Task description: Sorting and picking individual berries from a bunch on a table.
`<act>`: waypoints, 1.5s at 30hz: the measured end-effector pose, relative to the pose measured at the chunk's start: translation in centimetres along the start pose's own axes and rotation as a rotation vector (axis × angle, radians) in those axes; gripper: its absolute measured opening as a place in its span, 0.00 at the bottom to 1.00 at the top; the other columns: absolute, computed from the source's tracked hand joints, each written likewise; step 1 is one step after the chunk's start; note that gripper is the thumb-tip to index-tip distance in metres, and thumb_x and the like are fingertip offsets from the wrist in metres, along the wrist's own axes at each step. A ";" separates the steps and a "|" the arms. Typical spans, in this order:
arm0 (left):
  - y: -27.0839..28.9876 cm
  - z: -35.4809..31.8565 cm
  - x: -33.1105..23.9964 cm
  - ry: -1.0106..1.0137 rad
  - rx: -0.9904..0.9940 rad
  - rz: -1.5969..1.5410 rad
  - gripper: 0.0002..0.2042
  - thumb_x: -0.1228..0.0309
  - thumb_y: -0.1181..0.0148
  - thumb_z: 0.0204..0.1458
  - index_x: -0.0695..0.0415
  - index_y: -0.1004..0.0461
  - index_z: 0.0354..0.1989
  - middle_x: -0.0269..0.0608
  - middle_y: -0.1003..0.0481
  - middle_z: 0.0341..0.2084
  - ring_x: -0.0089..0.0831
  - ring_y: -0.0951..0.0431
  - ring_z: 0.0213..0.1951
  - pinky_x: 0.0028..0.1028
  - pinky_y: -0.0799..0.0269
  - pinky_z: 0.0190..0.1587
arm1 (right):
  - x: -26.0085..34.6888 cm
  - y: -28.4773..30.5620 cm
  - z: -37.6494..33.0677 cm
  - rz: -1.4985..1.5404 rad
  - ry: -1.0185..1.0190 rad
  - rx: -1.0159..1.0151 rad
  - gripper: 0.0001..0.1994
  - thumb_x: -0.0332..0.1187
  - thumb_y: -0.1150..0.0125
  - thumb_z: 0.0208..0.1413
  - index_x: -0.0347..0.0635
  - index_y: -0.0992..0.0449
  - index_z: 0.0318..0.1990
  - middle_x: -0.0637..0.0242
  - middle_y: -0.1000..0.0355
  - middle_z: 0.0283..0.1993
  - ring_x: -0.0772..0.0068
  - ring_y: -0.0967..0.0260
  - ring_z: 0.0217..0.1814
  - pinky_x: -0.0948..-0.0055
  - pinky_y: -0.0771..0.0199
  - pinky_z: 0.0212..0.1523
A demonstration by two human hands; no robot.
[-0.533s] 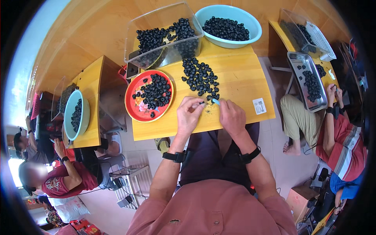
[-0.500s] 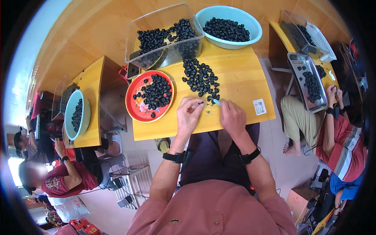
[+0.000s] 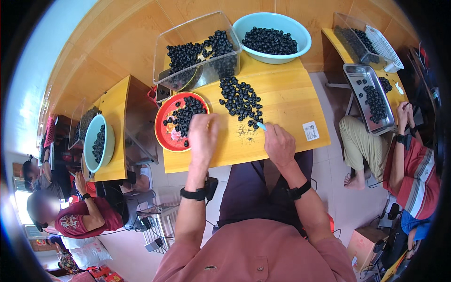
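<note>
My left hand [image 3: 203,138] is over the right edge of a red round tray [image 3: 162,133] with a yellow rim; its fingers are smeared by motion, so I cannot see whether they hold anything. Black, bead-like balls [image 3: 189,111] lie in the tray. In my closed right hand [image 3: 280,144] is a slim tool with a light blue end [image 3: 261,126], most of it hidden by the fingers. Its tip is beside the near end of a loose pile of black balls [image 3: 240,98] on the yellow table [image 3: 291,98]. Brown crumbs [image 3: 246,133] are scattered below the pile.
Behind the pile stand a clear plastic bin [image 3: 197,77] and a light blue basin [image 3: 272,57], both holding black balls. A white label [image 3: 310,131] is on the table's right side. Other people sit at tables left and right, with a blue basin [image 3: 109,145] and a metal tray [image 3: 383,128].
My left hand has moved left, from beside my right hand at the pile to the red tray's edge. My right hand has stayed near the pile with the blue-ended tool.
</note>
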State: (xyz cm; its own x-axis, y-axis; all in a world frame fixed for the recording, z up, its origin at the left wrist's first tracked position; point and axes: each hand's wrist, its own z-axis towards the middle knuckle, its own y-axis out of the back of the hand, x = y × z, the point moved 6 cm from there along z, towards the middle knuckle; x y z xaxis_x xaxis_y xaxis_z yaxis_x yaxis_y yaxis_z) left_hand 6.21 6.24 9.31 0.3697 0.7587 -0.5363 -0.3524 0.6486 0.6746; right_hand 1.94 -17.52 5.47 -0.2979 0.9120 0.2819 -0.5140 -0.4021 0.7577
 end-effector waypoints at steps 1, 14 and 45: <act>-1.6 0.1 -1.0 -0.035 0.070 -0.006 0.09 0.76 0.30 0.53 0.60 0.17 0.43 0.48 0.22 0.36 0.43 0.20 0.39 0.35 0.22 0.42 | 0.0 0.1 0.0 -0.001 0.001 -0.002 0.04 0.28 0.40 0.59 0.41 0.22 0.40 0.64 0.31 0.27 0.62 0.25 0.29 0.63 0.24 0.28; -7.1 -0.6 -1.7 0.304 0.194 -0.174 0.11 0.72 0.26 0.53 0.63 0.17 0.42 0.46 0.19 0.31 0.33 0.17 0.33 0.32 0.22 0.39 | -0.2 -0.2 -0.3 0.025 -0.021 0.013 0.03 0.28 0.40 0.61 0.42 0.23 0.41 0.64 0.30 0.29 0.62 0.24 0.31 0.63 0.23 0.31; -9.0 -5.7 -0.9 0.428 0.094 -0.667 0.16 0.83 0.28 0.50 0.61 0.19 0.48 0.39 0.22 0.36 0.25 0.20 0.36 0.25 0.22 0.42 | 1.3 -0.5 -0.6 0.033 0.174 0.094 0.07 0.29 0.38 0.57 0.42 0.21 0.43 0.66 0.33 0.26 0.65 0.27 0.27 0.64 0.25 0.27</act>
State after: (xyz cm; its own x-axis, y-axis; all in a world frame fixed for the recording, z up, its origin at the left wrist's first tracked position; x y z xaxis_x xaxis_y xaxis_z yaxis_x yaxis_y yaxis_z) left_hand 4.19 0.00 0.85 0.1082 0.1824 -0.9773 -0.0923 0.9806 0.1728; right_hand 1.35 -16.21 5.15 -0.4519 0.8674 0.2081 -0.4267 -0.4151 0.8035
